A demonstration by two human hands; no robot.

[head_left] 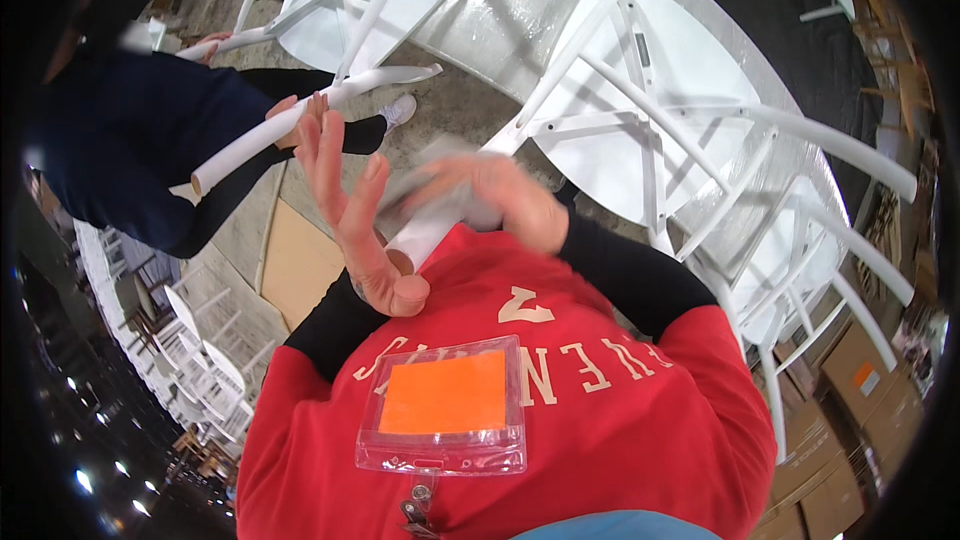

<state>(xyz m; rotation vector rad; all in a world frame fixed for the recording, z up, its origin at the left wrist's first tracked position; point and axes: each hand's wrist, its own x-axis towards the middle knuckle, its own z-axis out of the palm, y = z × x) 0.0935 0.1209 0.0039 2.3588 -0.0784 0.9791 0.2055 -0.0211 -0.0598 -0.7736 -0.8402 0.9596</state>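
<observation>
Concrete floor and a film-covered table form the working ground, with white chairs stacked well to the left of the landmark, an upturned white chair. Cardboard boxes stand to the lower right of this chair; a second white chair and a co-worker in dark clothing appear to its left.

One white leg projects from the landmark chair toward the wearer's red sweatshirt, its bare wood-coloured end just beside the chest. The right hand, blurred, curls over this leg and holds a grey cloth on it; how firmly it presses cannot be told. The left hand is empty, its fingers extended and spread, just beside the leg's end; whether the thumb touches the leg cannot be judged.

The step in hand looks like rubbing the leg. It would probably go best with long, even strokes along the chair's leg, the cloth wrapped around the curve so that the underside is covered too. Light support from the left hand near the tip should limit wobble, since the chair may slide on slick film. The hanging badge is best kept clear of the cloth.
</observation>
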